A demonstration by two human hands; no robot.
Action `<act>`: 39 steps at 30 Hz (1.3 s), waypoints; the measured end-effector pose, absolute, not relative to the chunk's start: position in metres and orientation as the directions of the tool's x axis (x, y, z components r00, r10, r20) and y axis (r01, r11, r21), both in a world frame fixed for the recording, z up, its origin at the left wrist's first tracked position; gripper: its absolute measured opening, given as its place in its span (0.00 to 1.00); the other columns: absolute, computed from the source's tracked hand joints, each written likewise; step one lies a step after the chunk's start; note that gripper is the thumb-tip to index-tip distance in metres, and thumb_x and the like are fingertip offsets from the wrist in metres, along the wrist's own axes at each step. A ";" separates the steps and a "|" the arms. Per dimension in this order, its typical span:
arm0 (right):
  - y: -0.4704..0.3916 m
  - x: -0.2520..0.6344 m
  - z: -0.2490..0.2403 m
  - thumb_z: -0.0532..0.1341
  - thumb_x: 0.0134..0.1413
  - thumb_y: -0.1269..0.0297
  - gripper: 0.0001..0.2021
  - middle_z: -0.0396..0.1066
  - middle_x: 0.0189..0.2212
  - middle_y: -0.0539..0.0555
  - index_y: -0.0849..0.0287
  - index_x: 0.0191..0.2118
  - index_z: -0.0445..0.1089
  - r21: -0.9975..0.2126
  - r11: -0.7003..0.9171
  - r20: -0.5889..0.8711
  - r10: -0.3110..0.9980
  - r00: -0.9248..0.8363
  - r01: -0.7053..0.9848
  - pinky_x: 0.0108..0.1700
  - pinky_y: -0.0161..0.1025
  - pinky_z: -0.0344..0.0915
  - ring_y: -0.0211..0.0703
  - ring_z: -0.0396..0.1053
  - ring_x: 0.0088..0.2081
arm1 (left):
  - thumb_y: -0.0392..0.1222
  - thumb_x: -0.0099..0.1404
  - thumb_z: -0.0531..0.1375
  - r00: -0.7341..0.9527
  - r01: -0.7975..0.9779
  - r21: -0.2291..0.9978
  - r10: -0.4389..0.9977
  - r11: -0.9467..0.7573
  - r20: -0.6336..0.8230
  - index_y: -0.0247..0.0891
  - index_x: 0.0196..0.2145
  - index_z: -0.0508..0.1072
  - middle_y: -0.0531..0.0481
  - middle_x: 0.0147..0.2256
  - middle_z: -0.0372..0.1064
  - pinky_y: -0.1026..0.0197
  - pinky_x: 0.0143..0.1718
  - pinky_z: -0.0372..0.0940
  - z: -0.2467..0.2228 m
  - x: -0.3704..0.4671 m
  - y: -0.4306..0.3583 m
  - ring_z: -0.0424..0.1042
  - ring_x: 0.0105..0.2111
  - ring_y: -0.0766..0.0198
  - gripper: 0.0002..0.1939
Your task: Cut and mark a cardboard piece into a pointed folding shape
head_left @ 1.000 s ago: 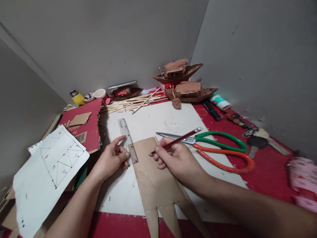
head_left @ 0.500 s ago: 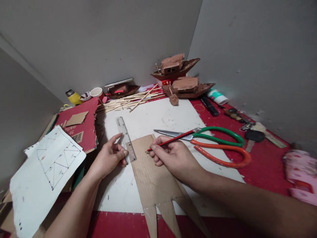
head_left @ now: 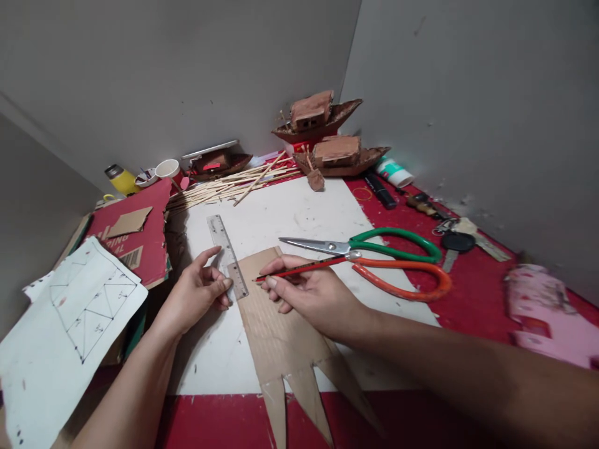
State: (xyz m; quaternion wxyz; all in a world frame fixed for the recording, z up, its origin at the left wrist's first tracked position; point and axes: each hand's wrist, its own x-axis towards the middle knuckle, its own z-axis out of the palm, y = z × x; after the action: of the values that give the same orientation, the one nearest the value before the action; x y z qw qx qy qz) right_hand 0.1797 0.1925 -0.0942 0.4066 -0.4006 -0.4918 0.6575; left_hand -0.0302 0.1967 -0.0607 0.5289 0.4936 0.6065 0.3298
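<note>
On cardboard (head_left: 276,330): R hand (head_left: 311,293) w/ pencil (head_left: 299,269) pinched, tip nr. ruler (head_left: 228,255); L hand (head_left: 196,290) beside ruler, thumb & index apart.

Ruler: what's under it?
The ruler lies across the left edge of the brown cardboard near its lower end; its upper end is over the white sheet. Any marks directly beneath it can't be made out.

**Red table (head_left: 482,299), white sheet (head_left: 322,212) on top**

Carries the sheet across mid-frame. Bears a rubber band (head_left: 362,194) and black marker (head_left: 380,191) right of upper centre, keys (head_left: 457,242) at right, a pink item (head_left: 538,296) at lower right.
</note>
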 end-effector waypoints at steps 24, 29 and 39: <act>0.186 0.175 -0.102 0.56 0.58 0.68 0.05 0.64 0.26 0.47 0.55 0.31 0.65 -0.966 0.184 0.088 0.894 -0.439 0.180 0.32 0.37 0.60 0.39 0.64 0.30 | 0.32 0.59 0.63 0.040 0.249 0.920 0.946 0.303 -0.323 0.36 0.62 0.57 0.61 0.23 0.63 0.64 0.21 0.67 -0.062 -0.027 0.194 0.70 0.19 0.66 0.35; 0.185 0.174 -0.103 0.55 0.58 0.67 0.05 0.67 0.28 0.48 0.55 0.32 0.66 -0.938 0.239 0.101 0.882 -0.461 0.252 0.34 0.38 0.60 0.41 0.64 0.31 | 0.31 0.60 0.63 0.040 0.263 0.917 0.946 0.300 -0.321 0.35 0.62 0.57 0.61 0.22 0.63 0.65 0.21 0.66 -0.061 -0.026 0.194 0.69 0.18 0.67 0.34; 0.182 0.174 -0.098 0.54 0.55 0.68 0.06 0.63 0.24 0.47 0.54 0.27 0.61 -0.910 0.275 0.144 0.910 -0.388 0.309 0.33 0.39 0.59 0.41 0.64 0.29 | 0.33 0.59 0.63 0.040 0.269 0.918 0.948 0.293 -0.315 0.35 0.62 0.58 0.61 0.22 0.63 0.65 0.21 0.66 -0.061 -0.026 0.194 0.69 0.18 0.67 0.35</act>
State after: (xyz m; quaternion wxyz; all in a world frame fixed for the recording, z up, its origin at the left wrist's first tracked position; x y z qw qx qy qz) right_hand 0.1736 0.1820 -0.0979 0.3531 -0.4258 -0.7162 0.4255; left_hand -0.0263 0.1941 -0.0610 0.5221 0.4976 0.6115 0.3255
